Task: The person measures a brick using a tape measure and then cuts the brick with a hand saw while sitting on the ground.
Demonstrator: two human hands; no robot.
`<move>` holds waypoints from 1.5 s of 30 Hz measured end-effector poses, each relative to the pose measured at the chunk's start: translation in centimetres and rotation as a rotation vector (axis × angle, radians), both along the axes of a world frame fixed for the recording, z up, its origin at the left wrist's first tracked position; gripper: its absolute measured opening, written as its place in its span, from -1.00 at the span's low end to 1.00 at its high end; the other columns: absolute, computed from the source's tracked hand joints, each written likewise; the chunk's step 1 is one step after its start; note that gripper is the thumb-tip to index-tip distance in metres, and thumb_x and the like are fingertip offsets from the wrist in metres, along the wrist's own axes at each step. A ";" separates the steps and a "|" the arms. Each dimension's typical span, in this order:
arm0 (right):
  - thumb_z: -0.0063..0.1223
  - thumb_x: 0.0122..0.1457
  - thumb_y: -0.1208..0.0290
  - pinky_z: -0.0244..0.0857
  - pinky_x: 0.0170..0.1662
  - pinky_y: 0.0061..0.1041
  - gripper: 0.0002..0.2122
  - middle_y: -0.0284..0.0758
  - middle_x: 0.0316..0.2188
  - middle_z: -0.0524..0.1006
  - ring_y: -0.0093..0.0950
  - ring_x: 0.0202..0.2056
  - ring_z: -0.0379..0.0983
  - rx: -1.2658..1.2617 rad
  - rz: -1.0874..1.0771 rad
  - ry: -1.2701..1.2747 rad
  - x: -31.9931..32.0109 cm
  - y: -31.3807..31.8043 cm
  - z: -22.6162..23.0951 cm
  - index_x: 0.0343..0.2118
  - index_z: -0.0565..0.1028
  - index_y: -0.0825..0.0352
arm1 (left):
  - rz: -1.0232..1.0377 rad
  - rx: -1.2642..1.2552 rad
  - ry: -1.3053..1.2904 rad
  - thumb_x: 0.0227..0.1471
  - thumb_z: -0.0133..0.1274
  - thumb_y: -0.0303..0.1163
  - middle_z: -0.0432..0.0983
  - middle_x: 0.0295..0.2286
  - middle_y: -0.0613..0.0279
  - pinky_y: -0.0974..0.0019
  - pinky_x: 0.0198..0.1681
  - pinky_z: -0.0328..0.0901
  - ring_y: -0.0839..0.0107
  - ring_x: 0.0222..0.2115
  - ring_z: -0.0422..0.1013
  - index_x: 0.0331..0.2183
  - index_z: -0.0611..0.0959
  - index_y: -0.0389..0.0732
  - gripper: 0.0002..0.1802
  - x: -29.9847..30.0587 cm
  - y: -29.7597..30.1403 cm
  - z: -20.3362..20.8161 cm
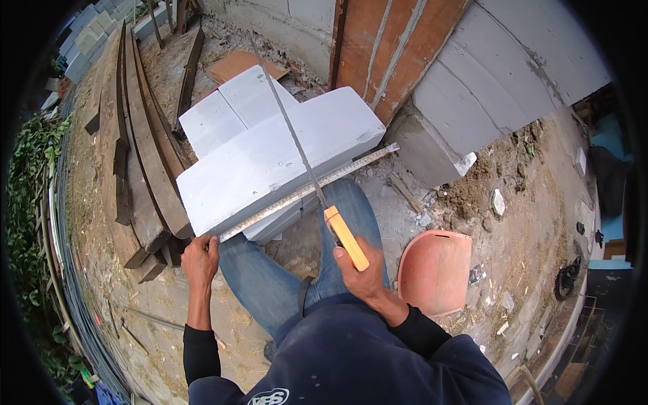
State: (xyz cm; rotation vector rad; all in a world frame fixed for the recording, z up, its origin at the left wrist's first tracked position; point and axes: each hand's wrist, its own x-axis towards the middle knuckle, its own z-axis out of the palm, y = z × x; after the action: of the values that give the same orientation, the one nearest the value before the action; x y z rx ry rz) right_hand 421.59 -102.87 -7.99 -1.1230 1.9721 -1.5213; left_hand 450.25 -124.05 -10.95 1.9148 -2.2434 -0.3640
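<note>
My right hand [363,271] is closed around the yellow handle of a hand saw [345,237]. Its long narrow blade points away from me across a white building block [283,150]; whether the blade touches the block I cannot tell. Along the block's near edge runs a whitish, speckled straight strip [307,192]. The strip's left end is pinched between the thumb and fingers of my left hand [200,260], by the block's near left corner. Behind that block lie more white blocks [214,125], and others show beneath it. My knees are beside the near edge.
Dark timber beams [145,155] are piled at the left. A curved faded-red plastic piece [435,273] lies right of my leg. Ahead stand a block wall [499,64] and a brown panel [388,50]. Rubble and soil [496,175] cover the ground at right.
</note>
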 end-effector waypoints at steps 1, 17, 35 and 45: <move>0.23 0.25 0.30 0.15 -0.64 -0.36 -0.63 -0.27 -0.78 0.29 -0.37 -0.76 0.24 -0.007 -0.003 -0.002 -0.2 0.1 0.1 -0.57 0.30 0.31 | 0.016 -0.011 -0.005 0.14 0.16 -0.10 0.66 -0.37 -0.04 -0.02 -0.19 0.43 -0.08 -0.30 0.58 -0.27 0.79 -0.18 -0.65 0.1 -0.1 0.0; 0.24 0.23 0.34 0.16 -0.62 -0.37 -0.68 -0.27 -0.76 0.31 -0.37 -0.74 0.30 -0.001 0.015 -0.095 -0.7 1.5 -2.5 -0.54 0.34 0.33 | 0.030 -0.054 -0.001 0.14 0.16 -0.09 0.67 -0.35 -0.06 -0.03 -0.17 0.44 -0.11 -0.28 0.59 -0.26 0.79 -0.18 -0.65 -1.9 0.0 0.7; 0.21 0.27 0.31 0.12 -0.59 -0.37 -0.65 -0.28 -0.76 0.26 -0.48 -0.71 0.21 0.100 0.026 -0.115 -0.3 0.8 -4.8 -0.55 0.34 0.36 | 0.038 0.070 -0.068 0.13 0.11 -0.07 0.66 -0.39 -0.16 -0.07 -0.18 0.47 -0.17 -0.30 0.60 -0.24 0.80 -0.15 -0.61 -1.1 -1.5 1.5; 0.21 0.28 0.29 0.12 -0.59 -0.38 -0.65 -0.28 -0.75 0.26 -0.52 -0.69 0.19 0.126 0.027 -0.031 0.4 -0.5 -5.6 -0.55 0.36 0.37 | 0.031 0.076 -0.087 0.12 0.11 -0.06 0.67 -0.40 -0.17 -0.08 -0.18 0.48 -0.19 -0.30 0.60 -0.23 0.81 -0.11 -0.62 -0.9 -1.7 0.8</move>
State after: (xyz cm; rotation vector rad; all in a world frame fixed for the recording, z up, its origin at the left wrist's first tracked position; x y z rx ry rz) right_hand 421.99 -103.41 -13.63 -1.0632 1.9936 -1.3727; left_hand 449.35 -125.78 -10.14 2.0387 -2.2822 -0.3732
